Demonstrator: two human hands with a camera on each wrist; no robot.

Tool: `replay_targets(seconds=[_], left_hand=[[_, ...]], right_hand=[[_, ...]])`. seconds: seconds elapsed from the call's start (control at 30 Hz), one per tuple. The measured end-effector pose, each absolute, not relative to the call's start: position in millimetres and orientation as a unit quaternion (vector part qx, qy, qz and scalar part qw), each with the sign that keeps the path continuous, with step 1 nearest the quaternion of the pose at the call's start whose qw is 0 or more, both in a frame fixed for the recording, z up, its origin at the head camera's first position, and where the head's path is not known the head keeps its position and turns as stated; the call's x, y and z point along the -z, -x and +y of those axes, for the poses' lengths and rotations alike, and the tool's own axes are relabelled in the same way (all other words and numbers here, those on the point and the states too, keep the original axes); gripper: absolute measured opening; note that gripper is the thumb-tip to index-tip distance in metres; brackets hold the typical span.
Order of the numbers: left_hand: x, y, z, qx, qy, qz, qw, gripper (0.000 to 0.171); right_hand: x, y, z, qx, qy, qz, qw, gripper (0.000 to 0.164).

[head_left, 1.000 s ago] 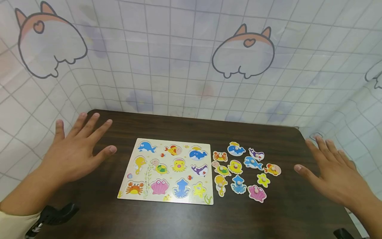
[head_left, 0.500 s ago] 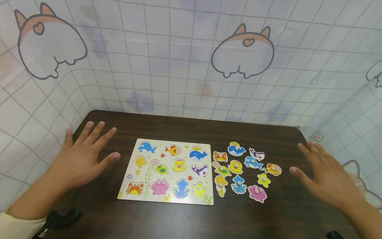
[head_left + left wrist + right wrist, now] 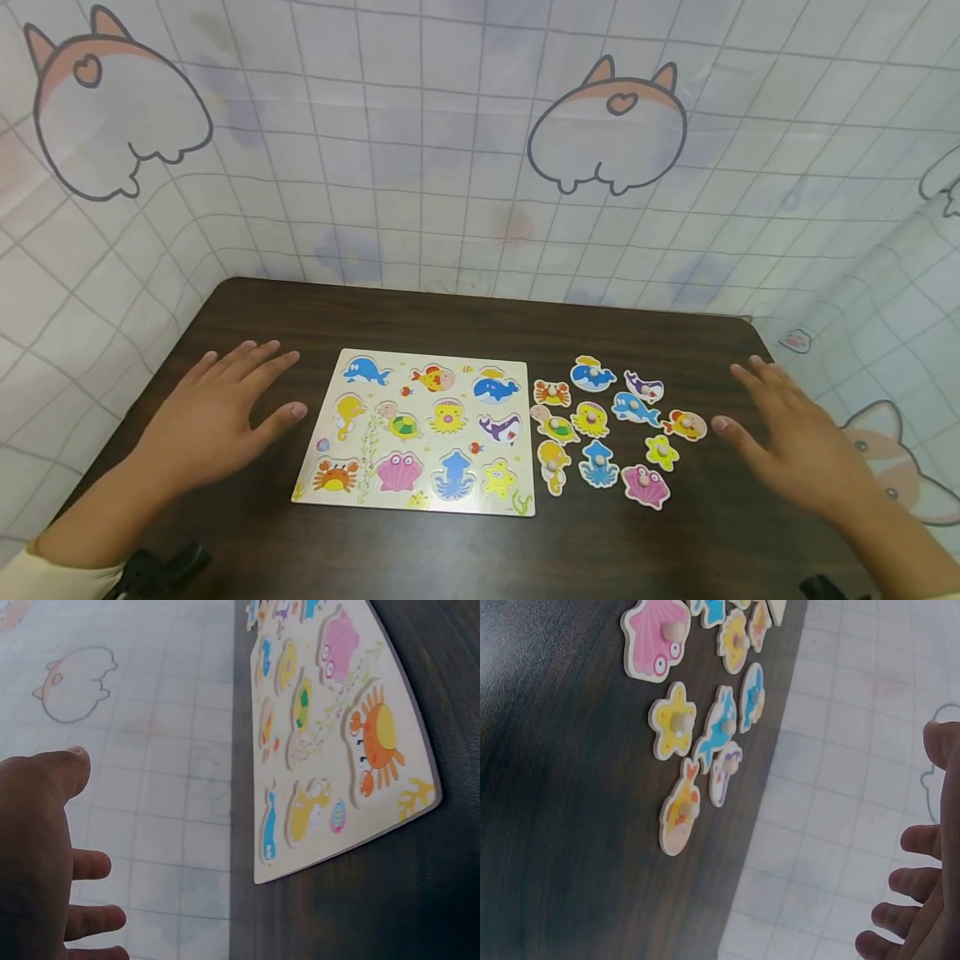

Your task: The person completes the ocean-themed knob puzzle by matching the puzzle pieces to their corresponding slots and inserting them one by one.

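Observation:
My left hand [image 3: 213, 421] is held with fingers spread, left of a pale wooden puzzle board [image 3: 415, 508] printed with sea animals in shallow recesses. Its thumb tip is close to the board's left edge, and it holds nothing. On the other side, my right hand [image 3: 798, 446] is stretched out too, holding nothing, to the right of the loose knobbed pieces. Nearest to it is the fish piece [image 3: 686, 426], with the starfish piece [image 3: 673, 721] and pink shell piece [image 3: 656, 639] close by. In the left wrist view the board's crab recess [image 3: 377, 742] shows clearly.
More loose pieces lie right of the board, among them a crab [image 3: 552, 393], a turtle [image 3: 556, 424], a seahorse [image 3: 553, 467] and a squid [image 3: 598, 464]. They rest on a dark wooden table [image 3: 600, 550]. A white checked curtain [image 3: 480, 167] surrounds its back and sides.
Both hands have moved inward and a little lower, the left one to the right and the right one to the left. The board and the pieces lie as before.

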State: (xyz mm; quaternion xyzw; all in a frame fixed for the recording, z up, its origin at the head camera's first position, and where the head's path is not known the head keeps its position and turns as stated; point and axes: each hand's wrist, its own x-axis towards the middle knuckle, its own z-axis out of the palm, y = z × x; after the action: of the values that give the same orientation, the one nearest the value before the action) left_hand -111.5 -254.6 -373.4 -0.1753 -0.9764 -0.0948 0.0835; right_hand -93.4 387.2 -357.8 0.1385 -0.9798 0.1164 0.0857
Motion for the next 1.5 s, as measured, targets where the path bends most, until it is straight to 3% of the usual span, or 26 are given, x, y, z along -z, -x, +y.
replay_targets(seconds=[0.17, 0.7, 1.0, 1.5], left_hand=[[384, 109, -258, 0.112, 0.189, -0.971, 0.1, 0.069], [412, 106, -257, 0.119, 0.209, -0.966, 0.091, 0.069], [419, 107, -253, 0.119, 0.207, -0.967, 0.085, 0.07], [433, 104, -251, 0.122, 0.203, -0.971, 0.039, 0.075]], right_hand=[[363, 98, 381, -0.125, -0.144, -0.978, 0.089, 0.075], [383, 106, 373, -0.135, -0.175, -0.966, 0.136, 0.065], [390, 106, 368, -0.149, -0.171, -0.965, 0.134, 0.063], [395, 115, 360, -0.158, -0.18, -0.96, 0.142, 0.058]])
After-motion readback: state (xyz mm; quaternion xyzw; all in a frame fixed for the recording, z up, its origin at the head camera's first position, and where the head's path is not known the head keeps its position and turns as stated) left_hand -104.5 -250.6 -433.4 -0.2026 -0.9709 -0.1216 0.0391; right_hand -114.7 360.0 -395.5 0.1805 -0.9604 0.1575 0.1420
